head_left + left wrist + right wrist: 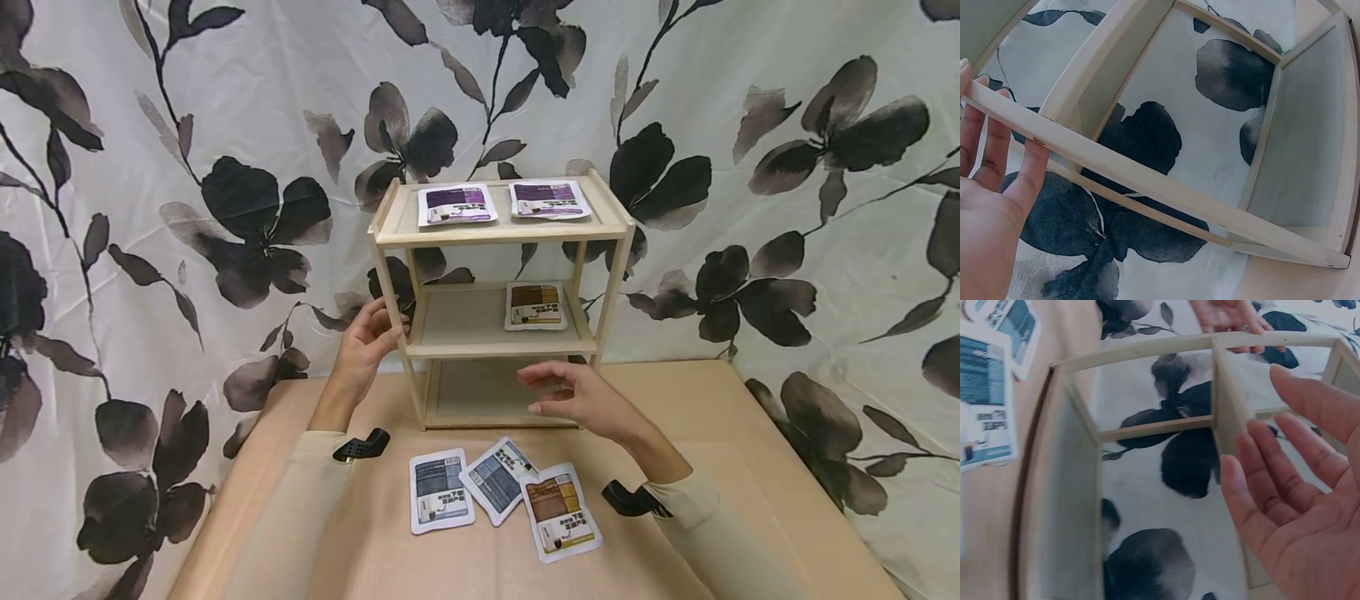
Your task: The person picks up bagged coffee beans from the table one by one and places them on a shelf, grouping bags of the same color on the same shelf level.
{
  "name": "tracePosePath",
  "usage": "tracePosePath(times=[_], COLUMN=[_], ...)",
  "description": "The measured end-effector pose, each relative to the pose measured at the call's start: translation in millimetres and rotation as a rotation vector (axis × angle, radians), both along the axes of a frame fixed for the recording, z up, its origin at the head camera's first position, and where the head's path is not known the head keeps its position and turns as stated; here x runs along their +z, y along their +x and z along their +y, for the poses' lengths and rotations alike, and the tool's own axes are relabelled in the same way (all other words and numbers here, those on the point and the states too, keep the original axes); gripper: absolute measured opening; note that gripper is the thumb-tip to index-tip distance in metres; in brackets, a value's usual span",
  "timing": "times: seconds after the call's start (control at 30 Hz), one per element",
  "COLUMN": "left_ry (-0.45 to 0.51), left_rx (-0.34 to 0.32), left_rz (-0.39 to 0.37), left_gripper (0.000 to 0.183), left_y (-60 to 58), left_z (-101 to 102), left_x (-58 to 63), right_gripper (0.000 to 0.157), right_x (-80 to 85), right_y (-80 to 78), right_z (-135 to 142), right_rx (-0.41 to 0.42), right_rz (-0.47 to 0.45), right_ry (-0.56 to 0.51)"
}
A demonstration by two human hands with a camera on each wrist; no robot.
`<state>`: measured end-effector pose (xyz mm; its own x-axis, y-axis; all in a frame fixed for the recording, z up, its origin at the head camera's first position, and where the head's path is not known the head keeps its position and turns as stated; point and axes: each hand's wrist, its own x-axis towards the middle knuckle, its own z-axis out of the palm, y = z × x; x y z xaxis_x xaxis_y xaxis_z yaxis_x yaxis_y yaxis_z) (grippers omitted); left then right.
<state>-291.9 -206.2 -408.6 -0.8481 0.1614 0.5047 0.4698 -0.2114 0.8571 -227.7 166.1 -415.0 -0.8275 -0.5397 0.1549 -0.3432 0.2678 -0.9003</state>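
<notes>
My left hand [366, 337] holds the left front post of a small three-tier wooden shelf [501, 350], at middle-tier height. In the left wrist view its fingers [1027, 181] pass behind that post [1141, 172]. My right hand [581, 398] is in front of the bottom tier, its fingers loosely bent with nothing between them. A brown-labelled packet [535, 307] lies at the right of the middle tier. Two purple-labelled packets, one at left [457, 205] and one at right [549, 200], lie on the top tier.
On the tabletop [675, 442] before the shelf lie a blue-labelled packet [441, 492], a second blue-labelled packet [497, 479] and a brown-labelled packet [561, 512], the latter two overlapping. A floral cloth [480, 83] hangs close behind the shelf.
</notes>
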Motion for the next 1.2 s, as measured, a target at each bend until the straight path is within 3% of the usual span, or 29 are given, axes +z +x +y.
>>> tracePosePath(times=[0.37,0.67,1.2], left_ry=[0.01,0.014,0.011], left_rx=[-0.015,-0.004,-0.014], left_rz=[0.004,-0.009,0.004], left_gripper=[0.047,0.055,0.049], left_y=[-1.1,0.0,-1.5], left_z=[-1.3,0.8,-0.7], left_x=[-2.1,-0.3,-1.5], right_gripper=[0.05,0.049,0.055], right_x=[-39.9,-72.3,-124.8], right_y=[-1.8,-4.5,6.5], right_z=[14.4,25.6,39.8], right_rx=[0.043,0.062,0.064], right_rz=[-0.021,-0.113,-0.106], right_ry=[0.003,0.034,0.081])
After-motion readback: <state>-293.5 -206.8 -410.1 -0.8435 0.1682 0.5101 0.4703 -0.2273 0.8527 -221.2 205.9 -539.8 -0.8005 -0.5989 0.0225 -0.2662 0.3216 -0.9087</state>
